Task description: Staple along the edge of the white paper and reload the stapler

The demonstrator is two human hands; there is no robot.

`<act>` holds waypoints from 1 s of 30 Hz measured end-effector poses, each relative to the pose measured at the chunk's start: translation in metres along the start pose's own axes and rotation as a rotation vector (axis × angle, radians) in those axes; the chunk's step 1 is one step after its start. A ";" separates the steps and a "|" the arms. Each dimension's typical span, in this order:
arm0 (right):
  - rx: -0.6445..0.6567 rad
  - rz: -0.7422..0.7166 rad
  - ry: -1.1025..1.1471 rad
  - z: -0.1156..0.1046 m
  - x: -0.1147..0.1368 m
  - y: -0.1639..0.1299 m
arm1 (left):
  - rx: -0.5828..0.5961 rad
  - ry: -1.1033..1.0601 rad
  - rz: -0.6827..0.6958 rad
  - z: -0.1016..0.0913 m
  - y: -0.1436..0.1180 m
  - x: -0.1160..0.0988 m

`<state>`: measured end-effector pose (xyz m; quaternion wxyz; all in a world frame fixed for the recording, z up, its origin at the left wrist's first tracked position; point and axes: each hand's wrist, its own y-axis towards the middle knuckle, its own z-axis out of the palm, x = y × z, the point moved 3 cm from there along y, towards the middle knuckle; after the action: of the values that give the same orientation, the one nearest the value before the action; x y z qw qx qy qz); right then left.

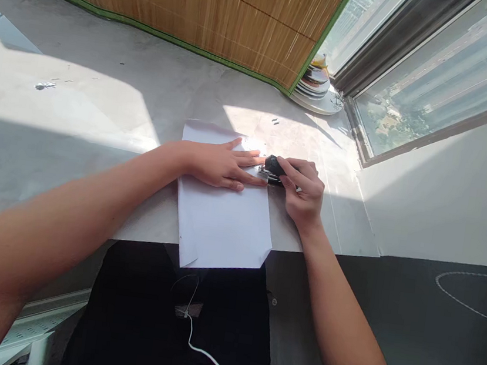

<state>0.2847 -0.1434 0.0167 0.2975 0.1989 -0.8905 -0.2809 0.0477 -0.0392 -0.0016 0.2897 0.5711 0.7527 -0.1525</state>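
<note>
A white sheet of paper [225, 222], or a thin stack of it, lies at the table's front edge with its near end jutting over. Its two near corners look folded or creased. My left hand [221, 165] rests flat on the paper, fingers spread and pointing right. At the paper's right edge, my right hand [304, 190] is closed around a black stapler [273, 166]. The stapler's front end meets the paper's edge beside my left fingertips. Whether its jaws are pressed together is hard to see.
A bamboo blind [203, 6] with green edging hangs along the back. Stacked plates [314, 90] stand in the corner by the window [442, 82]. Small scraps [44, 86] lie on the table [102, 100] at left. A white cable [205, 352] runs over my lap.
</note>
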 end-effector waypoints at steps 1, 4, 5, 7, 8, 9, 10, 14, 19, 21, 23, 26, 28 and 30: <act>0.001 -0.004 0.002 0.000 0.000 0.000 | 0.064 0.050 0.028 -0.002 -0.001 -0.009; 0.012 0.000 0.003 0.001 -0.001 0.000 | 0.147 0.146 0.063 -0.006 -0.001 -0.019; 0.017 0.006 -0.004 0.001 0.000 0.000 | 0.150 0.160 0.060 -0.005 -0.001 -0.019; 0.026 0.016 -0.024 0.001 0.000 -0.001 | 0.147 0.171 0.052 -0.004 0.000 -0.017; 0.031 0.019 -0.034 0.001 0.000 -0.001 | 0.145 0.171 0.050 -0.003 0.000 -0.015; 0.033 0.021 -0.045 0.001 0.000 -0.001 | 0.144 0.171 0.049 -0.002 0.001 -0.014; 0.036 0.021 -0.055 0.001 0.001 -0.001 | 0.144 0.169 0.049 -0.001 0.001 -0.014; 0.038 0.003 -0.099 0.001 0.002 0.000 | 0.108 0.163 0.056 -0.001 0.001 -0.013; 0.054 -0.023 -0.190 0.003 0.005 0.001 | 0.088 0.195 0.049 -0.001 0.002 -0.013; 0.070 -0.030 -0.237 0.005 0.006 0.000 | 0.073 0.196 0.072 -0.001 0.001 -0.013; 0.093 -0.039 -0.289 0.006 0.006 -0.002 | 0.072 0.194 0.086 0.000 0.001 -0.012; 0.141 -0.046 -0.371 0.009 0.006 -0.004 | 0.075 0.190 0.087 0.000 0.000 -0.012; 0.167 -0.051 -0.406 0.011 0.006 -0.005 | 0.064 0.182 0.084 -0.001 0.000 -0.013; 0.177 -0.054 -0.418 0.012 0.007 -0.005 | 0.071 0.177 0.077 -0.002 0.000 -0.015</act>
<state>0.2728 -0.1459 0.0083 0.0803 0.1853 -0.9483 -0.2448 0.0499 -0.0497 0.0097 0.2073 0.6209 0.7469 -0.1169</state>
